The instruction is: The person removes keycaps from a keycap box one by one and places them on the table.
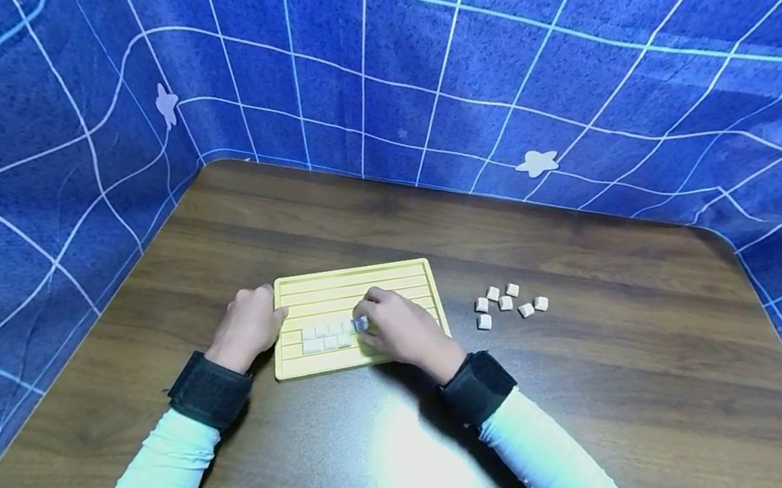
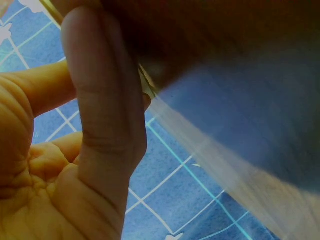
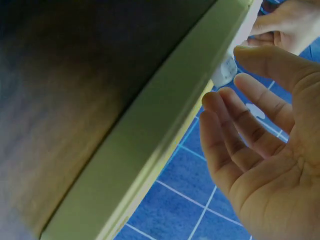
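Note:
A yellow ridged tray (image 1: 351, 278) lies on the table, with two rows of small white cubes (image 1: 325, 343) set between its ridges. My left hand (image 1: 246, 326) holds the tray's left edge, thumb over the rim; the left wrist view shows its fingers (image 2: 107, 85) close up. Over the tray's middle, my right hand (image 1: 404, 328) has thumb and fingertips at the right end of the upper row, pinching a cube (image 1: 361, 324). In the right wrist view that cube (image 3: 226, 71) shows dark marks and sits right at the fingertips.
Several loose white cubes (image 1: 505, 304) lie on the brown wooden table (image 1: 623, 327) to the right of the tray. Blue cloth (image 1: 348, 56) with white grid lines and star shapes stands behind the table and along its sides.

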Demonstrator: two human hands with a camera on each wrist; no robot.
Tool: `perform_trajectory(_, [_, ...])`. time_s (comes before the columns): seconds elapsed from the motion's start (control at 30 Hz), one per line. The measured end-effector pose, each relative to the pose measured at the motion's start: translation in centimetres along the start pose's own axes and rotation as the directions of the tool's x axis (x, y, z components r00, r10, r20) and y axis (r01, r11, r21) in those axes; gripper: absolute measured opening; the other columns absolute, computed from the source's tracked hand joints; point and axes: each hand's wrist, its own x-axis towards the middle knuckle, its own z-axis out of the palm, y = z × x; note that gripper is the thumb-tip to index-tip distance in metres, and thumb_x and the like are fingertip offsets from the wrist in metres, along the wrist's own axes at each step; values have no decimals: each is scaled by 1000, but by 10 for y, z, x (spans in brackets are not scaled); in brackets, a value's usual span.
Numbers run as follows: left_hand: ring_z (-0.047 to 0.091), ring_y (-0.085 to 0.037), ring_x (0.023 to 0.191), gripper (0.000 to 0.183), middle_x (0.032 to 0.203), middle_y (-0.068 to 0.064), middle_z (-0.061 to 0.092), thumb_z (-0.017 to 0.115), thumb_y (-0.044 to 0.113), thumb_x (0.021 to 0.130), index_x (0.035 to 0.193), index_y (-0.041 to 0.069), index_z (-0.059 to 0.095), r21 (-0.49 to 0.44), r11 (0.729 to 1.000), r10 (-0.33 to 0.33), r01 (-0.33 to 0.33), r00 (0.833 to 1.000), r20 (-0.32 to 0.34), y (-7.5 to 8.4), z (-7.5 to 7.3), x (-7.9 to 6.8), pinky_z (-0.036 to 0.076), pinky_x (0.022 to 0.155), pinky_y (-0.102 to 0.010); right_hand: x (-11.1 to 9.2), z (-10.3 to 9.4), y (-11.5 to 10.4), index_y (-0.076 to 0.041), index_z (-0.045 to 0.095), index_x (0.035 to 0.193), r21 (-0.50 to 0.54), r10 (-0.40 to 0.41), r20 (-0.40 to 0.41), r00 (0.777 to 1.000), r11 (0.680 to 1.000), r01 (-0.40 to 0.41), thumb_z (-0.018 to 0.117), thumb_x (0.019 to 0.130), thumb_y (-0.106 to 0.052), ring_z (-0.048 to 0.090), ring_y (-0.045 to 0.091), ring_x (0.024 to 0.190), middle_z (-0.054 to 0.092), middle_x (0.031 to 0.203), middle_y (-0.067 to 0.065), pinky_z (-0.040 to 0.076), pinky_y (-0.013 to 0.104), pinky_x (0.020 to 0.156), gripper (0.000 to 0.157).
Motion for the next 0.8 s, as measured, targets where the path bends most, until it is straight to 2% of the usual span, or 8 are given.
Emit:
perform_trajectory(0.23, [60,-46,84,30,95,-38,61,55,13,92,103,-15,55,4,1000,5,-5,1000,-3,1,0,0,52,70,-57,3,4,-2,-10,70,93,-78,20,8,1000,997,-19,70,74,-8,62,17,78,65,89,4,58,30,64,20])
perform_trajectory(0.5, [59,-48,85,31,96,-39,61,55,14,92,103,-15,55,6,1000,6,-6,1000,-11,1,0,0,52,71,-58,6,3,-3,-12,70,96,-145,39,64,997,989,-29,68,75,-5,63,17,84,67,95,2,57,28,69,23])
perform_trajectory(0.8, [59,-49,84,29,94,-38,61,56,14,91,99,-14,55,10,1000,20,-20,1000,-21,1,0,1,51,69,-58,6,1,-2,-10,70,97,-117,50,66,997,992,-42,67,77,-2,63,16,85,68,95,2,57,26,64,22])
